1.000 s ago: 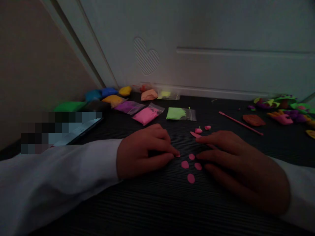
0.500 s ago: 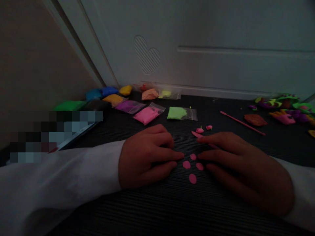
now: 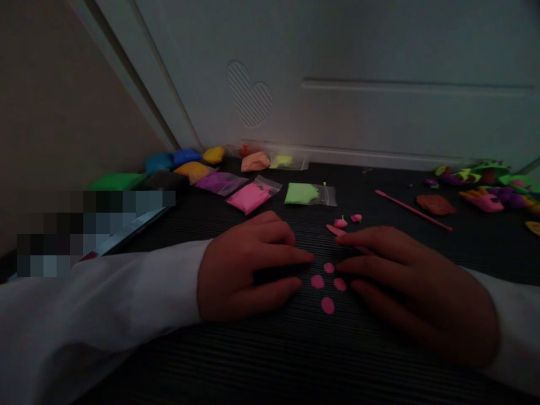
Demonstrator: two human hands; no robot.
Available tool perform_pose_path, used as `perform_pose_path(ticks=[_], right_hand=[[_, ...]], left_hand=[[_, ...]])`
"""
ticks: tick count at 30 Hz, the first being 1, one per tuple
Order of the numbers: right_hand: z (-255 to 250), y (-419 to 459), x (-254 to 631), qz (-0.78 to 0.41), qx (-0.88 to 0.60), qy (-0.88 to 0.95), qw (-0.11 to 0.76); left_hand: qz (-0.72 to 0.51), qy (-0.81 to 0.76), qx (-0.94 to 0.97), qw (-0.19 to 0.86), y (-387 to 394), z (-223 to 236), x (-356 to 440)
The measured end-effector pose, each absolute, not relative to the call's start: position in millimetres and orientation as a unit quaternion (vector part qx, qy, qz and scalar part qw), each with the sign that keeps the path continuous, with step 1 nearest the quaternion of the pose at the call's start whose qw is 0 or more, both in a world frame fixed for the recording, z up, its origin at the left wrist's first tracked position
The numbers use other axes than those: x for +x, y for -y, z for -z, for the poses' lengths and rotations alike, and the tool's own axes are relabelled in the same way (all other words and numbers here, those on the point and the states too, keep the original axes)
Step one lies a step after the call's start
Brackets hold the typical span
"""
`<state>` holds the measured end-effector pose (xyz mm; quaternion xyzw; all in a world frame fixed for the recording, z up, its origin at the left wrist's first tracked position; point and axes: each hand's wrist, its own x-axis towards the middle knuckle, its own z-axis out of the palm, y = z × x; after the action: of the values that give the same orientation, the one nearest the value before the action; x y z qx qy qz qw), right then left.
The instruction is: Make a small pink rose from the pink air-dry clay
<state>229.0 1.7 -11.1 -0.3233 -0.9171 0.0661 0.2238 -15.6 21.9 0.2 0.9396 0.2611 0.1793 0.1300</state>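
My left hand rests on the dark table with thumb and index finger apart and no object visible between them. Its index fingertip is just left of several small flat pink clay discs. My right hand lies to the right of these discs, its middle fingertip close to the uppermost one. Under and between its index and middle fingers runs a pink modelling tool, its pointed end sticking out to the left; the rest is partly hidden. Beyond that tip lie two little pink rosebuds with bits of green.
Bags of coloured clay, including pink and light green, lie at the back left. A second pink stick tool, a reddish-brown lump and colourful clay figures are at the right. A white panel rises behind.
My left thumb and index finger have gone from nearly touching to spread apart, the index stretching right. The pinkish spot at their tips no longer shows. My right hand has stayed put.
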Motion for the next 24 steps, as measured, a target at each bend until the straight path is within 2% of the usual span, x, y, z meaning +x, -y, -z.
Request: perform_pose_path(ticks=[9, 24], right_hand=[[11.9, -2.8, 229.0, -0.058, -0.320, 0.918, 0.228], [11.9, -2.3, 230.3, -0.077, -0.323, 0.919, 0.212]], left_hand=[[-0.167, -0.262, 0.942, 0.126, -22.8, 0.9, -14.2], [-0.216, -0.267, 0.925, 0.165, -22.6, 4.0, -16.4]])
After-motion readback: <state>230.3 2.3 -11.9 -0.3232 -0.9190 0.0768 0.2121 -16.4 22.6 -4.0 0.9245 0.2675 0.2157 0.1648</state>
